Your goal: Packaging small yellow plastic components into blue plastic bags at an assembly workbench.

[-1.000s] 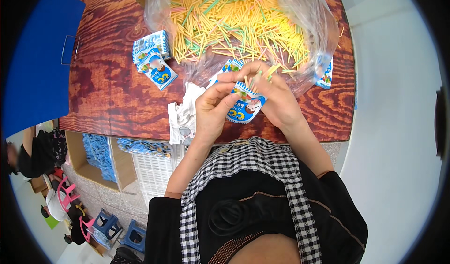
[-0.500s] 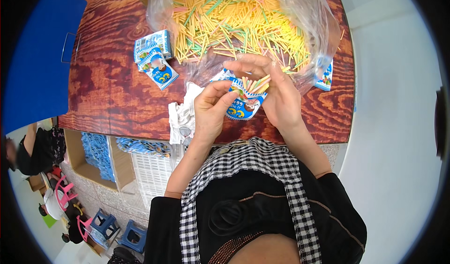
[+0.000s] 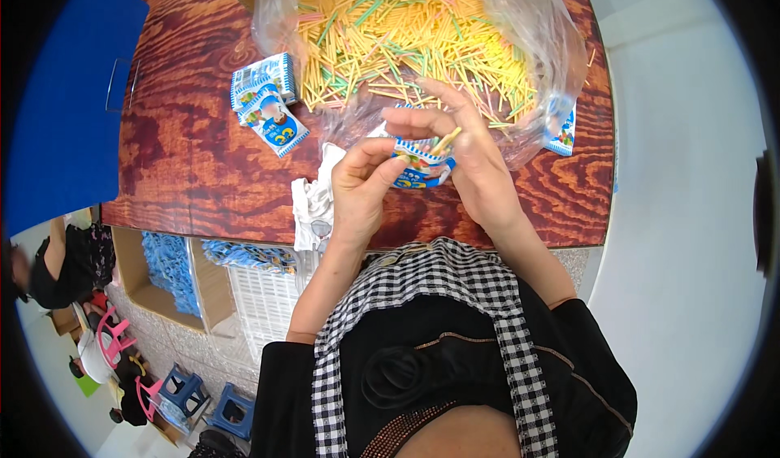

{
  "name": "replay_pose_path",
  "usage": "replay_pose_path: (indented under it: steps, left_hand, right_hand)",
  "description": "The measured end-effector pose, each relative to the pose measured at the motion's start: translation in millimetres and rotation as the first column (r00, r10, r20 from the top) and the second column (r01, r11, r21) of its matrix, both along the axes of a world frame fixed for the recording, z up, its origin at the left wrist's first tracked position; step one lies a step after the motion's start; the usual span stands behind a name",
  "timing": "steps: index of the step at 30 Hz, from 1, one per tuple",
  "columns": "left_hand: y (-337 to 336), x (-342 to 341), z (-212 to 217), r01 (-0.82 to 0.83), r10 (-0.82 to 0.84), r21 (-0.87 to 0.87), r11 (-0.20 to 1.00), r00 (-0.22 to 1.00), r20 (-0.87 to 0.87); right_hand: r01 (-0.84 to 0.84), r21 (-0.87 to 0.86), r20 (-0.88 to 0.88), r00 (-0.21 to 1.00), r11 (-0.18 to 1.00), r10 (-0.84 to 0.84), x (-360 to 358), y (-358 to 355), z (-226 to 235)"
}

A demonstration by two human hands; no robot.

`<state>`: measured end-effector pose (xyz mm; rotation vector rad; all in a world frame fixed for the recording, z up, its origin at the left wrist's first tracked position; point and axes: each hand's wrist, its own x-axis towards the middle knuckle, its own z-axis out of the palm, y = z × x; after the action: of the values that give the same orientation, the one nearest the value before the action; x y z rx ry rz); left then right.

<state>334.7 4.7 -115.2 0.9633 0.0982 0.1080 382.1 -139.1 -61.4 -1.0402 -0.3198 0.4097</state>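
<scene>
small blue-and-white packets (image 3: 282, 129) are lying left of a crumpled white cloth (image 3: 309, 206); the left hand (image 3: 361, 182) is pinching the open packet (image 3: 420, 179) by its edge, between both hands, pale sticks (image 3: 444, 142) poking from its mouth; the right hand (image 3: 481, 161) is hanging open beside it, fingers parted (whether its thumb is touching, i cannot tell).

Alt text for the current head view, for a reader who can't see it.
A person's left hand pinches a blue-and-white packet with sticks poking from its top, the open right hand close beside it. Beyond, a heap of mostly yellow sticks lies amid clear plastic; more packets lie on the wood-grain table.
</scene>
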Motion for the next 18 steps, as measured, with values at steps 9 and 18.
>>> replay_pose_path:
  steps: [9, 18]
  left_hand:
    - [10, 2, -11, 0.000, -0.001, 0.020, 1.000, 1.000, 0.030]
    - [7, 4, -9, 0.058, -0.058, 0.000, 0.998, 0.998, 0.018]
  right_hand:
    - [0.218, -0.594, 0.401, 0.914, 0.774, 0.051, 15, -24, -18]
    - [0.674, -0.733, 0.672, 0.697, 0.093, 0.252, 44, -80, -61]
